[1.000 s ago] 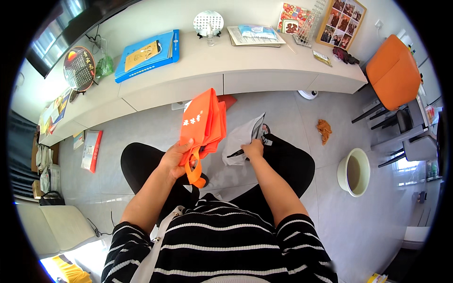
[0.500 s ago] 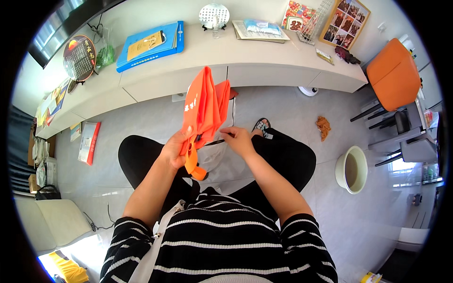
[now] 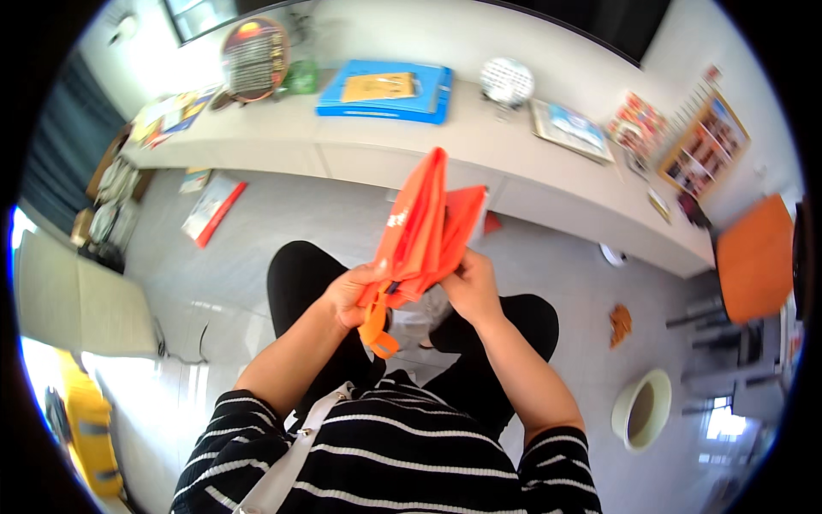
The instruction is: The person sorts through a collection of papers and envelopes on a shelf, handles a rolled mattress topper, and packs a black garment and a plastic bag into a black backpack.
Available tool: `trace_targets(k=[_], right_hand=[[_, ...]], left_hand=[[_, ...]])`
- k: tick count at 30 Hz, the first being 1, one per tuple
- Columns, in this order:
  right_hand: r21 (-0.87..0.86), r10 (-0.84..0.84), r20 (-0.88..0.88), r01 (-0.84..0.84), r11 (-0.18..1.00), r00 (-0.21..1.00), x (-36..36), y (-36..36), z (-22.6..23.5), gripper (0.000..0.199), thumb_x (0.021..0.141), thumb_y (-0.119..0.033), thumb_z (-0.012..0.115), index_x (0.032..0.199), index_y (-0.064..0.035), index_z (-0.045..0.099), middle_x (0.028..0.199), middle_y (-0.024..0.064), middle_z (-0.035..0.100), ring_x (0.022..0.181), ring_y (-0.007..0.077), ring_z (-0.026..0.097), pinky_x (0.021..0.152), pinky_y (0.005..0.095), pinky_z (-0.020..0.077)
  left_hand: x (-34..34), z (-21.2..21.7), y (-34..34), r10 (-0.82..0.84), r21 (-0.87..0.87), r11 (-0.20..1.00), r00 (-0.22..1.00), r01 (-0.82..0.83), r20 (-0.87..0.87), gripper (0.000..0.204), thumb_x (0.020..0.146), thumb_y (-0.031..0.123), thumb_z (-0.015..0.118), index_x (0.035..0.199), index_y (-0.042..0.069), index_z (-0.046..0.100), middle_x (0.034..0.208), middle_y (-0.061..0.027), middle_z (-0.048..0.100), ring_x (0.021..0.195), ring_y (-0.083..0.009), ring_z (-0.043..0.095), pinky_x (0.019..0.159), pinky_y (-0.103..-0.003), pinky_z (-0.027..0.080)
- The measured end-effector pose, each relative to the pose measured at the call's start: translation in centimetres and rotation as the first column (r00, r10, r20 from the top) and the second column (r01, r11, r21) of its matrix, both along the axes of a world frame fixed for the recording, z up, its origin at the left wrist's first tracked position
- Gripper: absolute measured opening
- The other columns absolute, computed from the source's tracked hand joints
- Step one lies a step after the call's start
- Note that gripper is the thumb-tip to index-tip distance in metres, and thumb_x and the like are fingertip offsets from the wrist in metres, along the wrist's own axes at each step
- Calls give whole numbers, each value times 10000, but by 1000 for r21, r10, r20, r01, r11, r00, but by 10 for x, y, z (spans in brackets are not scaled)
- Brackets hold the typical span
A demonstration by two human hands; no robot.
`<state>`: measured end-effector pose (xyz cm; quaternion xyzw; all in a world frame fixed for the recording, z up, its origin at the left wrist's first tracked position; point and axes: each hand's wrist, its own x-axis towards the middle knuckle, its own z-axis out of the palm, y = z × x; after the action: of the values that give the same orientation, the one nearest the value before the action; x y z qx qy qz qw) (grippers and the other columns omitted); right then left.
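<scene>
A bright orange folded cloth (image 3: 428,227) with white print stands up in pleats in front of me, above my lap. My left hand (image 3: 349,295) is closed round its lower left end. From that end hangs an orange strap (image 3: 377,330), and a small dark piece shows beside it. My right hand (image 3: 469,283) pinches the lower right folds, its fingertips partly hidden behind the cloth. What the cloth is when unfolded, I cannot tell. Below it, between my legs, lies a whitish, see-through plastic bag (image 3: 415,321), partly covered.
A long, low cabinet (image 3: 282,154) runs ahead, bearing a blue box file (image 3: 428,107), round display plates and papers. On the floor lie a red-edged booklet (image 3: 214,210), a brown cloth (image 3: 620,325) and a pale bucket (image 3: 642,411). An orange chair (image 3: 753,257) stands at the right.
My right hand has moved from a thin dark piece beside the cloth up onto its right folds. The view has turned, and the cloth's pleats have spread a little.
</scene>
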<state>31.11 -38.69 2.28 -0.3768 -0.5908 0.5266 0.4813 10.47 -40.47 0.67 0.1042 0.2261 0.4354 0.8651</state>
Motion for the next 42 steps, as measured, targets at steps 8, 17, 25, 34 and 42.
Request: trace_targets(k=[8,17,25,34,42], right_hand=[[41,164,-60,-162,986,985,-58,17,4,130,848,9,587,967,24,636,884,34,670,806,75,582,694,246,462],[-299,279,-93,-294,908,956,-154,53,6,222,863,-84,585,1033,50,637,897,41,652,795,91,579,736,228,447],[-441,481,-6,-434,786,877,-234,62,26,613,854,-565,584,1114,-10,597,1076,102,626,972,183,597,858,344,464],[-458,556,88,-462,759,827,-304,53,33,643,805,-570,644,1054,22,616,991,110,639,911,166,599,806,298,454],[-506,541,7,-463,727,841,-338,91,12,721,821,-589,612,1223,2,521,1126,116,602,996,186,575,833,321,467]], left_hand=[[-38,14,-25,133,62,989,989,-136,60,409,886,181,632,1238,19,502,1183,-142,594,1079,-249,599,926,-414,501],[-143,16,-29,577,85,814,783,-575,-234,417,903,156,607,1254,-3,447,1190,-145,578,1062,-252,600,939,-403,490],[-199,48,-38,697,335,713,571,-616,-434,425,867,79,637,1238,-3,446,1183,-138,573,1060,-215,597,928,-352,488],[-247,52,-60,720,406,690,510,-599,-471,444,866,72,631,1255,-13,433,1197,-144,565,1070,-206,594,911,-335,506],[-277,51,-23,715,427,699,550,-574,-432,446,860,77,646,1243,-16,438,1195,-132,560,1067,-196,589,916,-332,496]])
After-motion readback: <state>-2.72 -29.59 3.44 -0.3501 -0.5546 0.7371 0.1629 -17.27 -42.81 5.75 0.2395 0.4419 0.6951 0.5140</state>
